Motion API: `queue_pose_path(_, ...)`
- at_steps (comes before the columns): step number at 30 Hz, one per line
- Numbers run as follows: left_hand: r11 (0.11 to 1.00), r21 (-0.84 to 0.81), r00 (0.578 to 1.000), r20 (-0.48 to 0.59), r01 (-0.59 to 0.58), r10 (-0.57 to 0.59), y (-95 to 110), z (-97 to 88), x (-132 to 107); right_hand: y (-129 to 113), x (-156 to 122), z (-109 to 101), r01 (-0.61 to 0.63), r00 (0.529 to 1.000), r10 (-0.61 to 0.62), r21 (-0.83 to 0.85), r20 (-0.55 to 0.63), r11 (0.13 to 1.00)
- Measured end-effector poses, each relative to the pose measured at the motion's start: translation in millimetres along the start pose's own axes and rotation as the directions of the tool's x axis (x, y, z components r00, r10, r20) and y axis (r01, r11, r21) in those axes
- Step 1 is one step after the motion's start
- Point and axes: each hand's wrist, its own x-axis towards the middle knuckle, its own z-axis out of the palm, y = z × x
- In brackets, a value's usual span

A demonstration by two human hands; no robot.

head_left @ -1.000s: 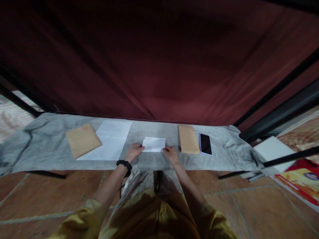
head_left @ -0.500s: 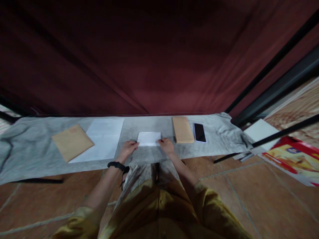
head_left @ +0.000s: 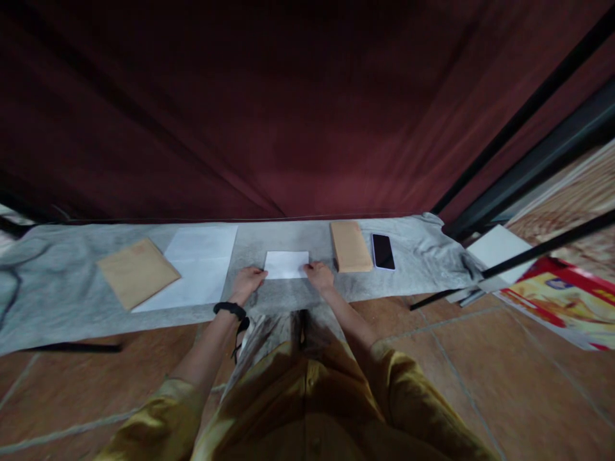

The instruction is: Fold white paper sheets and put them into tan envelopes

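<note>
Small white paper (head_left: 287, 264) lies flat on the cloth-covered table (head_left: 283, 298), about midway between its front and back edges and well in from both ends. Its long axis runs sideways, along the front edge; one short side points to the table's left end, the other to its right end. The left hand (head_left: 247, 282) pinches it at its near left corner, thumb and fingertips together; the right hand (head_left: 320, 276), fingers curled, pinches its right short side. Whether it is one layer or several, I cannot tell

Counted out, there is one such paper between the two hands. Toward the left end lies one large white sheet (head_left: 206, 256), creased across the middle, reaching from near the back edge to the front edge; whether more sheets lie under it cannot be told. One brown envelope (head_left: 138, 273) sits askew over its left side, one corner pointing at the front edge. To the right of the right hand, near the back edge, is one brown stack (head_left: 352, 248), its long axis running back to front; its layers are too fine to count. Just beside it, toward the right end, lies one phone (head_left: 383, 251), dark screen up, pointing the same way. One black band (head_left: 229, 309) circles the left wrist
</note>
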Motion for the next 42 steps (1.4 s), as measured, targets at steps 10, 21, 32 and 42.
queue_pose_path(10,0.999,0.031,1.0,0.007,0.008,-0.009,5.1,-4.3,-2.0,10.2,-8.9,1.7,0.126,0.992,-0.126,-0.028,-0.001,0.992)
queue_pose_path(21,0.998,0.051,1.0,0.0,0.022,-0.022,5.8,-4.0,-3.6,-1.8,-17.2,7.4,0.107,0.99,-0.12,-0.162,-0.072,0.981)
queue_pose_path(32,0.995,0.101,1.0,-0.007,0.001,0.0,14.0,-9.3,-12.7,-4.2,-20.7,10.4,0.112,0.987,-0.136,-0.234,-0.09,0.966)
queue_pose_path(42,0.983,0.184,0.995,-0.095,0.011,0.007,16.5,-4.4,-14.5,-3.6,-23.5,16.1,0.094,0.983,-0.132,-0.259,-0.131,0.961)
